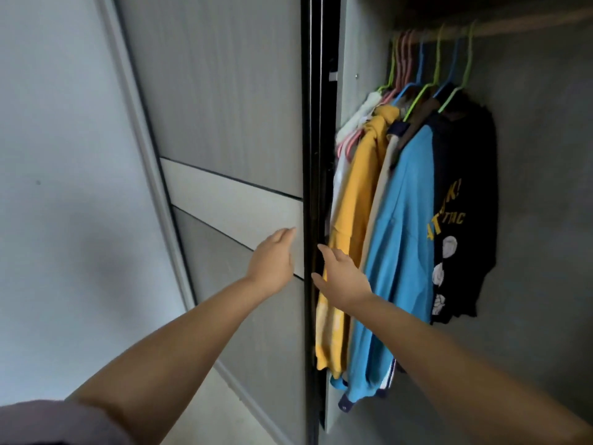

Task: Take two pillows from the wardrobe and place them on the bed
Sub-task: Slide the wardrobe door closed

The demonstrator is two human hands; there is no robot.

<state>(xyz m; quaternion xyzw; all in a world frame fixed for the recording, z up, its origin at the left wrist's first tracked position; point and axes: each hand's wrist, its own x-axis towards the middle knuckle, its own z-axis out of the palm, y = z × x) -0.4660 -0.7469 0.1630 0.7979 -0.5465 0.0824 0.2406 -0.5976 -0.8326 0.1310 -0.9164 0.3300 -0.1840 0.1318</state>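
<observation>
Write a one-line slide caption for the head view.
Both open hands, left and right, reach to the sliding wardrobe door's dark edge beside hanging shirts; no pillows in view.

pale grey wall point(57, 155) at 9 o'clock; grey trim strip point(141, 149) beside it; hanging rail point(513, 27) at 1 o'clock with coloured hangers point(433, 59); hung garments point(401, 220) at 3 o'clock; dim, cool light.

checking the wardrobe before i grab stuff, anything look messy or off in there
Nothing is damaged or spilled. The shirts hang in order on the rail, though the yellow top sits pressed close to the black door edge, where the right hand reaches. No pillows show in this open section.
</observation>
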